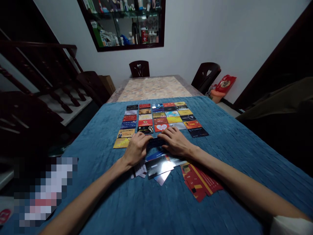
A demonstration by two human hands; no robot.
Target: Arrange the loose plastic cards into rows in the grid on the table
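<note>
My left hand (pixel 137 147) and my right hand (pixel 176 142) meet over the middle of the table, fingers curled around opposite ends of a dark card (pixel 155 141). The card lies just below the columns of laid-out cards, such as the black card with a white pattern (pixel 146 130) and the red card with a white heart (pixel 161 127). Under my hands is a loose pile with a glossy black card (pixel 158 166) on top. Several red cards with a yellow stripe (pixel 201 181) lie fanned beside my right forearm. My fingers partly hide the held card.
A blue cloth (pixel 97 169) covers the near part of the table, and a beige patterned cover (pixel 154 87) the far part. Dark wooden chairs (pixel 139 69) stand around it. A red bag (pixel 226 84) rests over an orange bin (pixel 217 96) at the right.
</note>
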